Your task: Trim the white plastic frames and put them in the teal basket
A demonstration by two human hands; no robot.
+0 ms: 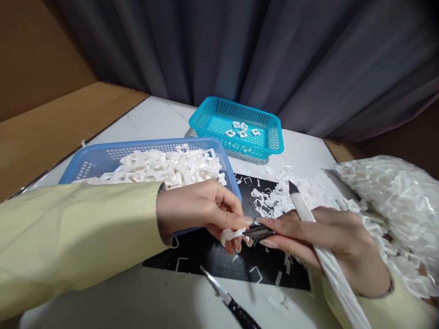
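My left hand [204,205] is closed in a pinch on a small white plastic part [230,236] above a black mat [202,251]. My right hand [338,230] pinches a dark, pointed metal tool [260,231], its tip touching the part. Across that hand lies a white-wrapped stick with a dark tip [318,237]; whether it joins the metal tool I cannot tell. Below the hands, a slim metal tool with a black handle [236,310] rests partly on the mat's front edge.
A blue basket [92,148] heaped with white plastic parts stands at left. Behind is a turquoise basket [274,130] holding several small white frames. White scraps [274,196] litter the mat and table. At right, a clear bag [394,192] of white parts spills onto the table.
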